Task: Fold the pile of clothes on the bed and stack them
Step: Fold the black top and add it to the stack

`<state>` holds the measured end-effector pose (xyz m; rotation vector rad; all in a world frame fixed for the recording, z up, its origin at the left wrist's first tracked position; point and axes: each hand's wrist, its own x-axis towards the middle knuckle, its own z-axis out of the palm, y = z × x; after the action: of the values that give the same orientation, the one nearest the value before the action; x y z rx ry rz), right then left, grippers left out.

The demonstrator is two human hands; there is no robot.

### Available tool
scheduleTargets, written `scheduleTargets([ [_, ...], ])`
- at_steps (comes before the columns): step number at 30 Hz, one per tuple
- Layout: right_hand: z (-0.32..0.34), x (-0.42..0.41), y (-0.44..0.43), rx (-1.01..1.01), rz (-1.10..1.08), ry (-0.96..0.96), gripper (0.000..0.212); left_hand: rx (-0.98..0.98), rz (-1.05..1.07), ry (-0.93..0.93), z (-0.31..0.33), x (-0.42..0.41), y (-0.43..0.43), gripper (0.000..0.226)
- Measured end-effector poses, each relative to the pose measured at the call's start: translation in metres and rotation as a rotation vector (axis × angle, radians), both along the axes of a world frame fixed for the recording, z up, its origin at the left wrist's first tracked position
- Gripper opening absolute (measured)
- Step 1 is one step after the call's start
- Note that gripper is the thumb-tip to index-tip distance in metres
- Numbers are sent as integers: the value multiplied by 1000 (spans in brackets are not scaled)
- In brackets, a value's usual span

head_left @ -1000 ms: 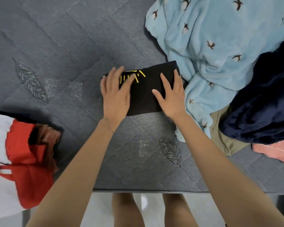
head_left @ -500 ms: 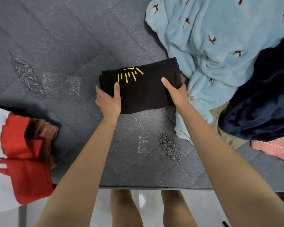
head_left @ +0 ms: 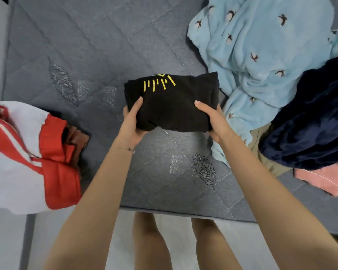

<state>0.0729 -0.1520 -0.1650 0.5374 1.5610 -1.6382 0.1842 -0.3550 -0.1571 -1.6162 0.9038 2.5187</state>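
Note:
A folded black garment (head_left: 172, 106) with yellow line markings is held a little above the grey quilted bed (head_left: 98, 45). My left hand (head_left: 132, 123) grips its left end, thumb on top and fingers underneath. My right hand (head_left: 213, 121) grips its right end the same way. A stack of folded clothes, red and white on top (head_left: 27, 158) with brown cloth beneath, lies at the bed's left edge. At the right lies the unfolded pile: a light blue fleece with bird prints (head_left: 261, 55), a dark navy garment (head_left: 312, 121), a khaki piece (head_left: 260, 141) and a pink piece (head_left: 320, 178).
The bed's front edge (head_left: 183, 209) runs just beyond my legs, with pale floor below it. Bare grey quilt with leaf stitching lies between the folded stack and the black garment.
My hands went from pressing flat on the black garment to gripping its two ends, and they have lifted it off the bed toward me.

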Motion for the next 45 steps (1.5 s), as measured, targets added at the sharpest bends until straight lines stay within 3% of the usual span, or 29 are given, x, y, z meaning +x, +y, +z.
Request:
scheduleTargets([
  [4,48,11,-25,-39,33,73,80,-117,129,51,44,20,-6,59],
  [11,137,42,-81,-104,34,158,56,-215,352,187,136,52,-43,46],
  [14,161,62,-114,-136,3,195,55,-245,346,235,157,71,-78,53],
  [19,188,121,-191,-124,-44,210,71,-320,237,305,186,122,-163,49],
  [25,202,216,-266,-63,-105,199,51,-490,125,171,209,209,-254,46],
  [30,179,274,-309,-23,-68,187,26,-549,138,82,185,263,-302,40],
  [37,104,310,-322,274,42,259,50,-794,-60,-204,93,298,-331,28],
  [40,74,314,-319,352,99,285,49,-828,-126,-251,54,309,-334,35],
  [45,39,307,-318,416,145,270,37,-862,-131,-278,9,313,-332,25],
])
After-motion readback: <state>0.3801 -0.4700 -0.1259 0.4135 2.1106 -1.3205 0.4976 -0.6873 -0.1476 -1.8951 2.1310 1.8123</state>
